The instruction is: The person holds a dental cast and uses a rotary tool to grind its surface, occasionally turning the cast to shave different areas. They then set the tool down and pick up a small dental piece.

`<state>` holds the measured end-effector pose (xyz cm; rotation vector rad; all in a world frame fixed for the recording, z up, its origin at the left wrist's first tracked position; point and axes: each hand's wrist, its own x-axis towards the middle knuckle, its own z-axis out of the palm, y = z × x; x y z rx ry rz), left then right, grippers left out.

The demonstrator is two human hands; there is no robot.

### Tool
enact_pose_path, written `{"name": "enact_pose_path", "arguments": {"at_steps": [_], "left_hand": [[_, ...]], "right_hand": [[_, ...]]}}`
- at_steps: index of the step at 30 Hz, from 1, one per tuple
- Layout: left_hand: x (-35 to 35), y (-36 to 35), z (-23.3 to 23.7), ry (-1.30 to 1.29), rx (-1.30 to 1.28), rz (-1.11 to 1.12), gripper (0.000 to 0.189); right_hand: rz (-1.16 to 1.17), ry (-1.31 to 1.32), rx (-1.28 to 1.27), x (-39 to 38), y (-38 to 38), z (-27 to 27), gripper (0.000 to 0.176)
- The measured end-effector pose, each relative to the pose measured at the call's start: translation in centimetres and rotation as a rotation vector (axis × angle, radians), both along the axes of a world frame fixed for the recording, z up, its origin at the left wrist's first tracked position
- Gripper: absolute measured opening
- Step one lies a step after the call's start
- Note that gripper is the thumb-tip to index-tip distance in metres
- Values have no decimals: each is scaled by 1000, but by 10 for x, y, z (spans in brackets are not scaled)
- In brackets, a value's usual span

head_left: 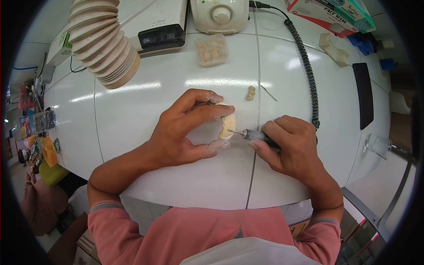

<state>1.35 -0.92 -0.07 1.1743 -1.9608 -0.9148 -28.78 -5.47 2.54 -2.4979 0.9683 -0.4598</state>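
My left hand (pixel 183 126) grips a cream-coloured dental plaster model (pixel 227 125) between the fingers at its top and the thumb at its lower end. Whitish dust coats the fingertips. In my right hand (pixel 291 143) is a dark rotary handpiece (pixel 257 136), held like a pen and pointing left. Its thin metal bur (pixel 235 131) reaches the face of the model. Beyond the hands, a small tooth-coloured piece (pixel 250 93) lies on the white table, with a thin metal rod (pixel 268 93) beside it.
A ribbed suction hose (pixel 101 44) hangs at upper left. At the back stand a control box with a knob (pixel 221 15) and a clear container of small pieces (pixel 212 51). A coiled cord (pixel 304 66) runs down the right. Another person (pixel 46 203) is at far left; a glass (pixel 379 145) is at right.
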Motion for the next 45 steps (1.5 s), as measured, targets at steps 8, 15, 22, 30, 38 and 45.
{"name": "enact_pose_path", "arguments": {"at_steps": [8,15,22,30,38,45], "left_hand": [[0,0,0,3,1,-4,69],[0,0,0,13,5,-3,68],[-1,0,0,19,7,4,68],[-2,-1,-1,3,-39,5,67],[-5,2,1,-28,-101,14,63],[-10,6,-1,-85,-138,26,60]], "right_hand": [[-1,-3,19,0,0,0,33],[-1,-4,-7,1,0,-1,35],[-6,2,-7,1,0,0,34],[-49,-30,0,1,2,-4,33],[-88,-66,-3,0,3,-6,32],[-186,1,-143,-4,-4,-6,33]]}}
